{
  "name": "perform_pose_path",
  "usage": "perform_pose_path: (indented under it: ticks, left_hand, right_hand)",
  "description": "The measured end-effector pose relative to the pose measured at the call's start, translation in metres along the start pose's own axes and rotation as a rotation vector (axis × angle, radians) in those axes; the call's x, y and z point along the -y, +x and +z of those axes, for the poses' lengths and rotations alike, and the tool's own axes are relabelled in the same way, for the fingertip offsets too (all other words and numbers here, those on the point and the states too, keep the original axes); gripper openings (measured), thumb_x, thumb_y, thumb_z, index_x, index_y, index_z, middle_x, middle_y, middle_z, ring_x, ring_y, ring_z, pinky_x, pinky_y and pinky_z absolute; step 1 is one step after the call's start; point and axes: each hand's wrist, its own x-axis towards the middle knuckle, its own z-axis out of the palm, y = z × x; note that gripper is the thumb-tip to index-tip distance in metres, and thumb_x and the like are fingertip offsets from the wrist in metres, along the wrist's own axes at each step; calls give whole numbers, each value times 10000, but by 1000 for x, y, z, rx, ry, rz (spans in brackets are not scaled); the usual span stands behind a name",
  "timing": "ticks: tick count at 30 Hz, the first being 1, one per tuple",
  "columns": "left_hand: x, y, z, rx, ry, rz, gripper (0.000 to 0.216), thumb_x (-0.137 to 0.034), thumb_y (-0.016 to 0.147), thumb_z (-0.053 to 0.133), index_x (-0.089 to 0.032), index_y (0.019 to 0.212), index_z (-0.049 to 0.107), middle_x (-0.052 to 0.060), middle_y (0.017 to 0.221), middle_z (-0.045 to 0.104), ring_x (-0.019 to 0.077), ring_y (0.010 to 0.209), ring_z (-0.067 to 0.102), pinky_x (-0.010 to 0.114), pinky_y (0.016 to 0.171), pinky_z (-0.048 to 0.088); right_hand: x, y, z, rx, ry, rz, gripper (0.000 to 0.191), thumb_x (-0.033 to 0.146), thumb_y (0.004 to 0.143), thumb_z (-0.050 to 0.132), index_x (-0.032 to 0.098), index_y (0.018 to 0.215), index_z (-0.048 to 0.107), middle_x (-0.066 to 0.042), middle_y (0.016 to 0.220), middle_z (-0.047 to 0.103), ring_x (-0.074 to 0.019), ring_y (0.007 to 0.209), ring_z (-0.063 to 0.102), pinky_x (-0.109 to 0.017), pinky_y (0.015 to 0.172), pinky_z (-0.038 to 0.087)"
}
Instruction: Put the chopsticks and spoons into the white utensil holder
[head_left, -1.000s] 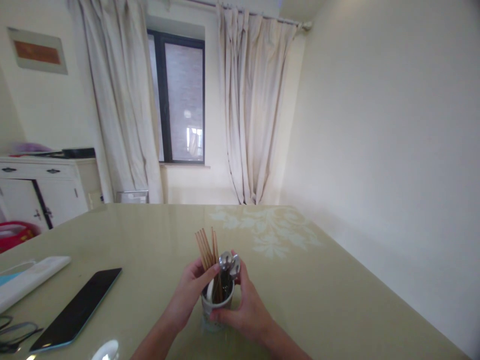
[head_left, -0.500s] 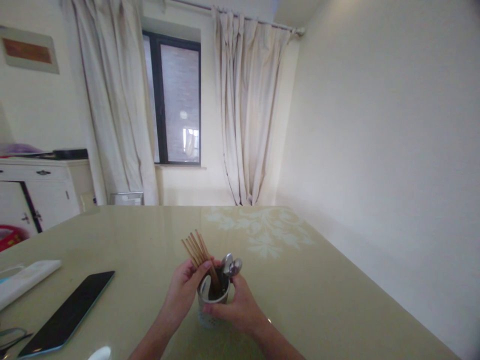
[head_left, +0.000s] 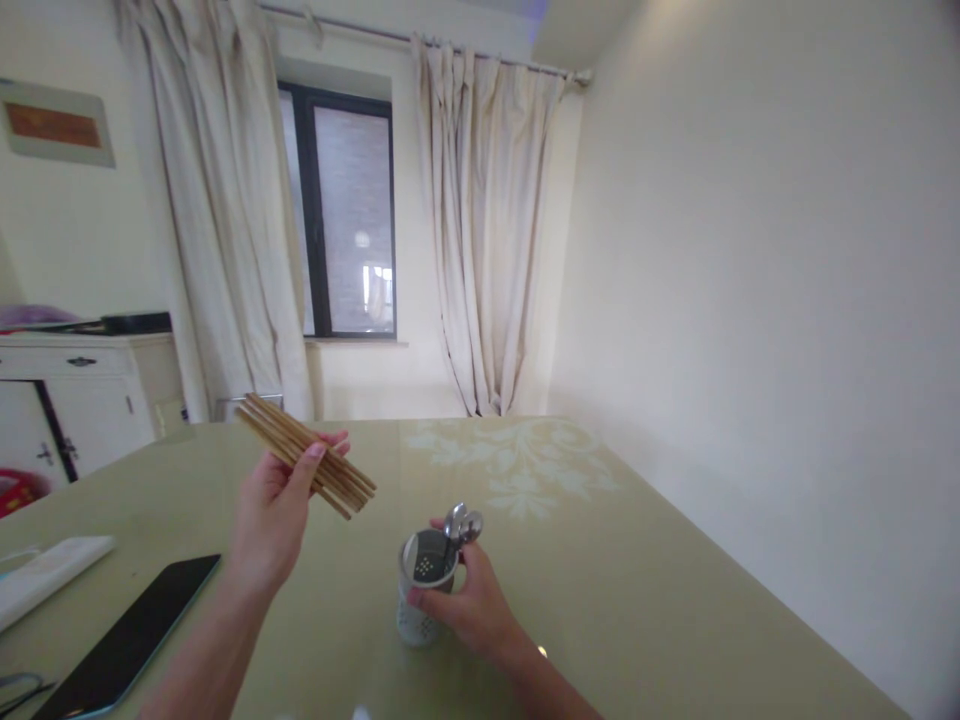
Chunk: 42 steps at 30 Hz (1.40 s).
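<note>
Chopsticks [head_left: 291, 437] of plain tan wood slant in a close bundle, held up over the desk [head_left: 675, 620] in the person's left hand [head_left: 270, 515], well apart from the cup [head_left: 415, 620] and off to its left. That hand's grip is closed around them partway along, the thumb pressed across the straight, slim sticks, whose lower ends finish unevenly. From where I stand, the right hand [head_left: 471, 605] clasps the side of the cup, its grip wrapped about the wall, the thumb just under the near rim and the fingers mostly hidden behind. The cup is a pale, upright cylinder pierced with small holes, and down inside, its dark bottom shows a little diamond of light dots. Two metal spoons [head_left: 463, 523] poke above the rim beside the right hand, their oval bowls mirror-bright, while a white, curved piece [head_left: 410, 556] leans against the opposite wall; I can't make out what it is. The desk has a glossy olive-green top, with a pale leafy scroll [head_left: 525, 492] toward the far right. Over to the left lie a thin, dark slab [head_left: 131, 635] and a smooth white bar [head_left: 56, 575]. Cream curtains [head_left: 491, 220] hang beyond in soft, uneven folds.
</note>
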Motion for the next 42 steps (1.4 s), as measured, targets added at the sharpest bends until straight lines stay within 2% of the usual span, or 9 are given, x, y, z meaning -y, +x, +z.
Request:
perform_pose_path:
  ticks: [8, 12, 15, 18, 20, 24, 28, 34, 42]
  left_hand:
    - [95, -20, -19, 117, 257, -154, 736, -852, 625, 784, -203, 972, 749, 130, 979, 858, 353, 1037, 805, 488, 1033, 606]
    - [101, -23, -19, 128, 192, -251, 818, -886, 545, 807, -193, 971, 724, 118, 896, 847, 339, 956, 804, 483, 957, 628]
    - [95, -22, -30, 171, 72, -449, 762, -748, 586, 905, -198, 1073, 702, 112, 970, 841, 301, 924, 809, 439, 860, 650]
    - [94, -24, -46, 353, 64, -689, 659, -624, 616, 959, -196, 1061, 729, 114, 1002, 835, 270, 894, 808, 383, 812, 639]
    - [99, -26, -51, 490, 133, -735, 607, -642, 607, 950, -179, 947, 754, 102, 913, 828, 259, 830, 791, 353, 778, 616]
    - [114, -26, -46, 551, 398, -554, 543, -710, 644, 860, -193, 769, 750, 50, 766, 787, 285, 788, 738, 331, 702, 558]
    - [126, -24, -31, 527, 583, -335, 460, -686, 717, 782, -232, 767, 730, 48, 839, 785, 333, 964, 719, 359, 826, 550]
    - [143, -37, -22, 613, 1138, -146, 415, -496, 961, 475, -235, 1166, 724, 158, 1364, 688, 387, 1327, 573, 563, 1069, 426]
    - [135, -48, -15, 590, 1370, -22, 515, -380, 1038, 325, -196, 1440, 590, 192, 1484, 618, 358, 1360, 547, 551, 1103, 391]
  right_hand:
    - [5, -1, 0, 1, -54, 17, 948, 497, 608, 1013, 203, 1422, 626, -160, 1356, 710, -382, 1235, 674, -567, 1132, 470]
    - [6, -2, -1, -2, -46, 37, 969, 519, 618, 1007, 192, 1441, 614, -164, 1359, 708, -381, 1240, 666, -567, 1141, 466]
    - [6, -3, -1, 6, -41, 30, 948, 511, 622, 1009, 202, 1431, 622, -157, 1343, 717, -383, 1234, 668, -576, 1143, 462]
    - [6, -3, -2, 9, -42, 36, 937, 496, 616, 1016, 218, 1424, 632, -149, 1344, 718, -385, 1240, 666, -576, 1142, 465]
    - [6, -3, -2, 1, -48, 36, 945, 497, 611, 1018, 223, 1430, 633, -147, 1352, 714, -386, 1249, 659, -577, 1145, 463]
    - [4, -4, -2, 0, -64, 40, 942, 506, 623, 1009, 219, 1436, 630, -151, 1348, 712, -386, 1243, 656, -579, 1144, 466]
    - [6, -4, -2, 6, -53, 41, 940, 510, 642, 997, 205, 1446, 617, -162, 1349, 712, -384, 1228, 666, -573, 1126, 480]
    - [8, -3, -4, 11, -81, 15, 935, 532, 641, 993, 207, 1437, 625, -162, 1341, 716, -390, 1223, 674, -584, 1132, 478]
    - [9, -4, -5, 21, -94, 25, 932, 518, 651, 989, 203, 1448, 625, -166, 1370, 705, -396, 1268, 654, -589, 1162, 448]
